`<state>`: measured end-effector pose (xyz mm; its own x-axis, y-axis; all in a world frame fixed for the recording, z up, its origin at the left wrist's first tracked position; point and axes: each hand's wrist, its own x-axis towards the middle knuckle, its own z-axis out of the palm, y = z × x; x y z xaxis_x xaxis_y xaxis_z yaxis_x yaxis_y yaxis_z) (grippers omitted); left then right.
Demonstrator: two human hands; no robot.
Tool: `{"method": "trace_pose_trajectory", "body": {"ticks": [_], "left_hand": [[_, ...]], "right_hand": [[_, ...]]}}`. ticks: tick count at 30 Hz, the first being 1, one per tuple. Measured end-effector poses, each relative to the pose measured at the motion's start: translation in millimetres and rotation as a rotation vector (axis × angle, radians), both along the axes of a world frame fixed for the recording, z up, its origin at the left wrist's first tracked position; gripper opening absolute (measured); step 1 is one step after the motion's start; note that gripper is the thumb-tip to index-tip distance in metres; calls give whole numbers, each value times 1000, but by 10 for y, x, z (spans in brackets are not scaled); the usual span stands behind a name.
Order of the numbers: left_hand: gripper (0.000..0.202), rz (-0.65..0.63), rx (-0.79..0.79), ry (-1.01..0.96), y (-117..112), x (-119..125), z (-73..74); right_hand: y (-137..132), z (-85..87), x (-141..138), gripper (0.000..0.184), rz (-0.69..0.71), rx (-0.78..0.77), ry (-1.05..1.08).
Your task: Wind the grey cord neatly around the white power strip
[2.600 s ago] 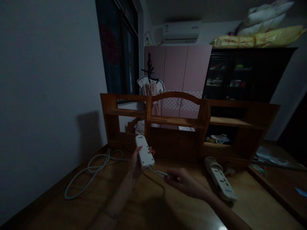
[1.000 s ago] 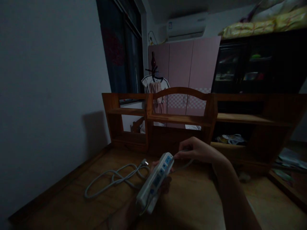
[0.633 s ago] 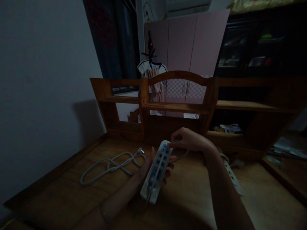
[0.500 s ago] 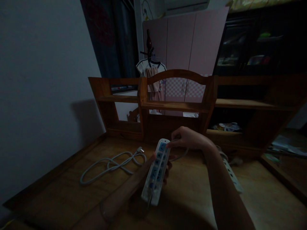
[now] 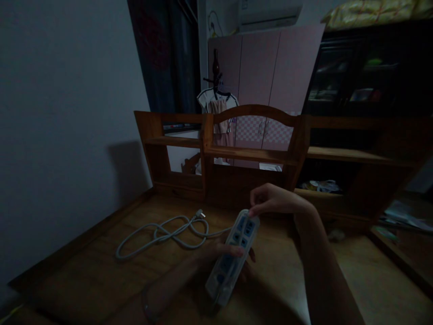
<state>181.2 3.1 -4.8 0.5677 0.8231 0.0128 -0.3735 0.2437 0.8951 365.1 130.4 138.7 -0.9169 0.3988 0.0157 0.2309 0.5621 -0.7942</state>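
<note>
A white power strip (image 5: 248, 246) with blue socket faces is held tilted above the wooden desktop. My left hand (image 5: 225, 250) grips its middle, with the thumb across the face and the other fingers underneath. At the strip's far end, my right hand (image 5: 269, 198) has its fingers curled and its fingertips pinching the corner. A pale cable (image 5: 145, 248) lies in loose loops on the left, and one length of it runs toward the strip. On the loops rests its plug (image 5: 199, 214), prongs facing right.
A wooden shelf unit (image 5: 253, 153) stands along the desk's back edge, with a crumpled bag (image 5: 321, 186) in its right compartment. The wall (image 5: 74, 135) bounds the left side. Beyond my right forearm lies a dim plug-like object (image 5: 336, 235).
The strip has turned and shifted right and toward me. My left thumb now crosses its face. My right hand has moved slightly right, and the cable behind the strip now runs left.
</note>
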Motion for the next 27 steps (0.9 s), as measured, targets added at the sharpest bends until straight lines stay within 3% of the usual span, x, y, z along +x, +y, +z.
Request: {"method": "trace_pose_trajectory", "body": {"ticks": [3,6,11,16,21,24,27], "left_hand": [[29,-83,20,17,-8,22,-54],[31,-120,1,2,-3,28,-66],[32,-23,-54,-50,55,-34,-106],[36,29,-94,-68,162,-145,-156],[39,247,-108,-171,297,-320,-113],[35,396,-136,-172,365,-427,-141],[36,456,-108,-60,398,-470,-182]], "right_hand": [[16,-23,11,34,73,-187,88],[93,-105,4,34,83,-268,128],[349,-411,-128,39,-48,-264,210],[460,-811,-472,44,-169,-209,263],[409,-1061,-727,45,-178,-176,240],[415,-1087,-789,49,-222,-155,255],[445,-1064,-825,52,-265,-141,271]]}}
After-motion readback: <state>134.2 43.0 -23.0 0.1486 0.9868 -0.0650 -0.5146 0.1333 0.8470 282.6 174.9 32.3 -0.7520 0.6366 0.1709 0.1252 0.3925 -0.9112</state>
